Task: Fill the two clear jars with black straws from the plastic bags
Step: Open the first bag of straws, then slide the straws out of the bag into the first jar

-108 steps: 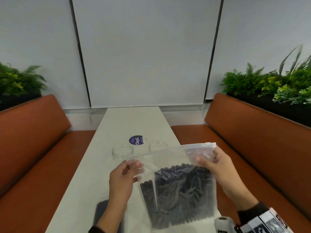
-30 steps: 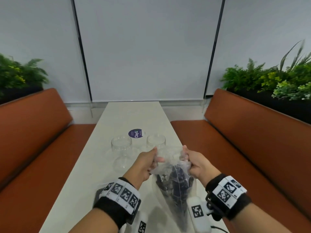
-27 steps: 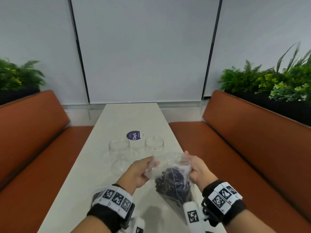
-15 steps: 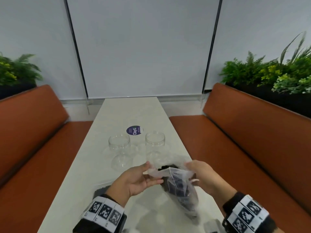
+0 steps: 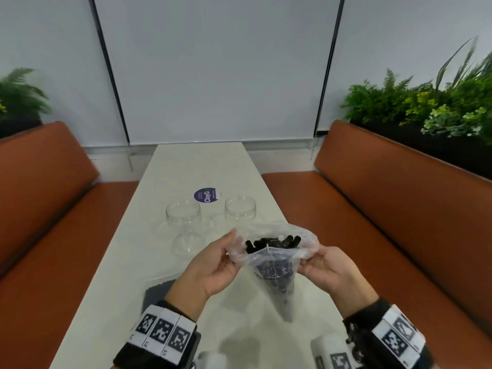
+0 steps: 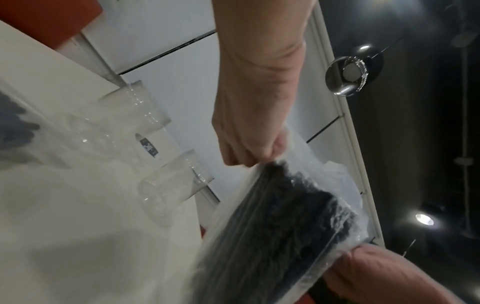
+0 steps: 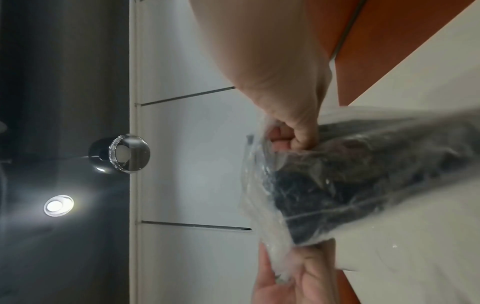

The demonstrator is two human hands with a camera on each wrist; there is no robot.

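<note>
Both hands are up over the near end of the table (image 5: 186, 166), holding one plastic bag (image 5: 277, 262) between them with its mouth spread open. The left hand (image 5: 213, 267) has its fingers curled onto the left side of the bag's rim, and the right hand (image 5: 327, 272) pinches the right side the same way. You can see the tips of the black straws (image 5: 271, 242) bunched up inside. The two clear jars (image 5: 183, 217) sit empty a bit further out, side by side, with a purple sticker (image 5: 207, 194) just behind them. A second bag of straws (image 5: 159, 288) lies flat under the left wrist.
</note>
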